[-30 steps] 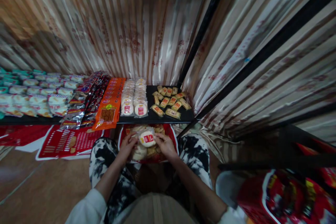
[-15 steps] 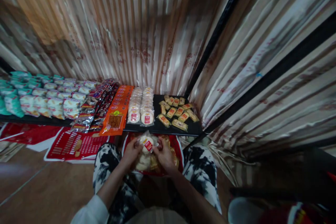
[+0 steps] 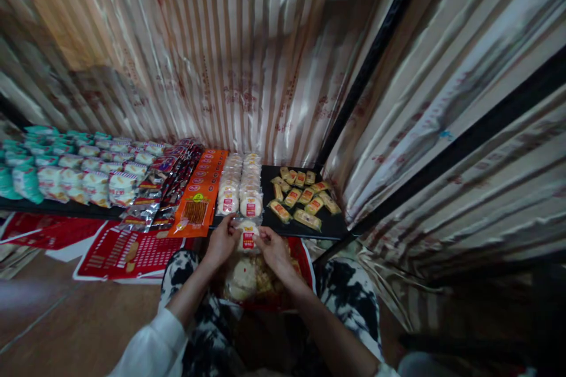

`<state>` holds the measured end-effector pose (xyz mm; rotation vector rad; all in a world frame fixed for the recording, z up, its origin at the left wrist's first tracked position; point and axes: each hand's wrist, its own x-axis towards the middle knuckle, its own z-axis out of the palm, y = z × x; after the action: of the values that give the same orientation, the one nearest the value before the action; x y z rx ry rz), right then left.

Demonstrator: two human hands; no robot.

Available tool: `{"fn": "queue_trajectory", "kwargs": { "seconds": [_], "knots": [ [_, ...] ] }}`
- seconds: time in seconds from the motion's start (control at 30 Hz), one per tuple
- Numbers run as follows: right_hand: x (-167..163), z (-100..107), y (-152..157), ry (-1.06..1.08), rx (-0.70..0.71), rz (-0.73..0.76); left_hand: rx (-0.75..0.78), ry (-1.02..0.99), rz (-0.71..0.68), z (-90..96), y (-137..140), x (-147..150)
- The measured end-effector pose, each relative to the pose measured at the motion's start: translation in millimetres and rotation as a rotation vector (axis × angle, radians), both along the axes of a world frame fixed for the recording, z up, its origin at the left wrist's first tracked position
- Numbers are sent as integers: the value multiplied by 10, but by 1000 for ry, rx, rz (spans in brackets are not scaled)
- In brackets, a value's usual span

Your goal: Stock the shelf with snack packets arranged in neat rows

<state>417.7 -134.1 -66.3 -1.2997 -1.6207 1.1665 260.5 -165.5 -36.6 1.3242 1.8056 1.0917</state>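
Note:
Between my two hands is a round white cracker packet (image 3: 248,237) in clear wrap with a red label. My left hand (image 3: 224,244) pinches its left edge and my right hand (image 3: 273,249) its right edge. It is held upright at the shelf's front edge, just before two rows of matching cracker packets (image 3: 250,205). Below my hands, a red bag (image 3: 307,265) lies open between my knees, with more round white packets (image 3: 241,280) and yellowish packets inside.
On the black shelf (image 3: 327,228) lie small yellow wrapped snacks (image 3: 307,219) at right. Leftward are an orange snack bag (image 3: 197,206), dark red packets (image 3: 177,179), white packets (image 3: 121,188) and green packets (image 3: 29,182). A black post (image 3: 367,70) rises at the shelf's right end. Red printed bags (image 3: 128,256) lie below left.
Both hands have lifted the cracker packet from above the red bag toward the shelf edge. Its label, tilted before, now stands straight. The view has shifted slightly.

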Motion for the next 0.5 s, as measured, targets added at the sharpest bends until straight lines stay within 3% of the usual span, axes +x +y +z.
{"fn": "queue_trajectory", "kwargs": {
  "seconds": [0.1,0.23,0.5],
  "knots": [
    [-159,2,109,-34,-2,-25,99,167,120,-63,-53,6],
    [-400,60,246,-142,8,-64,222,392,159,-184,-144,13],
    [-828,202,445,-259,72,-64,242,483,161,-366,-7,-59]
  ]
}}
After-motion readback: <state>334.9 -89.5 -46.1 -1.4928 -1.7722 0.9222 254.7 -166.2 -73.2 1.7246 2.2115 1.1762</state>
